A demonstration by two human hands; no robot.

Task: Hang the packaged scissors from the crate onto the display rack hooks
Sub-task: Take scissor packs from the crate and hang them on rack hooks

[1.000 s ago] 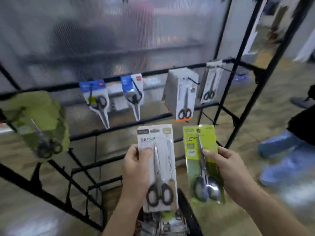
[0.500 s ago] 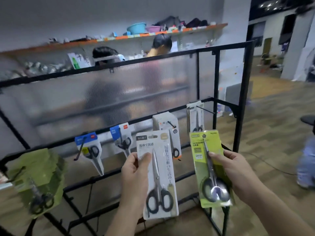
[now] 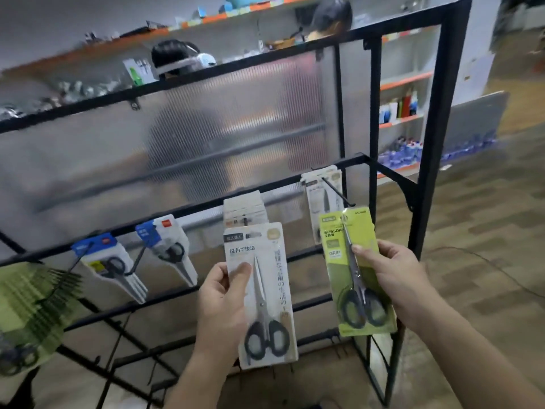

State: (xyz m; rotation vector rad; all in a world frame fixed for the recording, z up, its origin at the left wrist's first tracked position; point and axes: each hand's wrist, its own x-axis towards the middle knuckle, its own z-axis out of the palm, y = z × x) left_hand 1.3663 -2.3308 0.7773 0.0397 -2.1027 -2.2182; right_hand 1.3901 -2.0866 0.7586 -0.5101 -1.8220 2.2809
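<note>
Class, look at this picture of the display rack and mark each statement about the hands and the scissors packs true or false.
1. The left hand holds a white scissors pack. True.
2. The right hand holds a blue-topped pack. False: it holds a green scissors pack.
3. Blue-topped packs hang on the display rack, left of the hands. True.
4. The white pack's scissors have red handles. False: the handles are black.
</note>
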